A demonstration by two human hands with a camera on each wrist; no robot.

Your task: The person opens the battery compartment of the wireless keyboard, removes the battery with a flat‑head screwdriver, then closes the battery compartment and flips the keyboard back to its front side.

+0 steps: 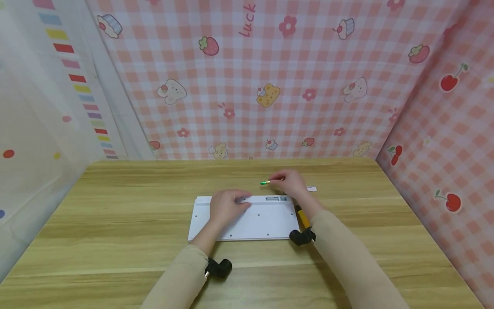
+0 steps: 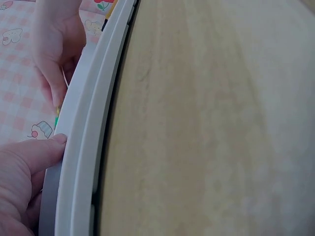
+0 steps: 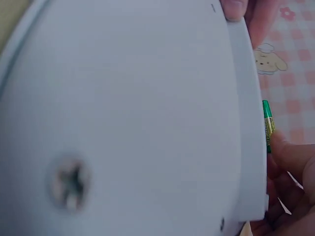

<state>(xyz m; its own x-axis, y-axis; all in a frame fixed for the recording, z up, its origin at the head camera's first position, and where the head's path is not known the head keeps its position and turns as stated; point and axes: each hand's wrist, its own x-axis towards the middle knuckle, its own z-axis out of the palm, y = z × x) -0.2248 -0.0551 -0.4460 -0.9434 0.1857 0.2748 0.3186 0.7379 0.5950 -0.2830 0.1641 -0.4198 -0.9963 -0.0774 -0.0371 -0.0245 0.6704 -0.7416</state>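
A white keyboard (image 1: 243, 225) lies face down on the wooden table, its screw-dotted back showing. Along its far raised edge, toward the right end, a battery compartment (image 1: 272, 198) stands uncovered. My left hand (image 1: 226, 207) grips that far edge left of the compartment; the thumb rests on the edge in the left wrist view. Just beyond the keyboard, my right hand (image 1: 290, 183) pinches a small green-and-gold battery (image 3: 267, 118) between thumb and fingers. The battery's green end points left, apart from the keyboard.
A small white cover piece (image 1: 311, 189) lies behind the right wrist. Beside the keyboard's right end is a yellow-and-black handled tool (image 1: 303, 217), partly hidden by the right arm. A pink checked cloth (image 1: 247, 68) hangs behind the table.
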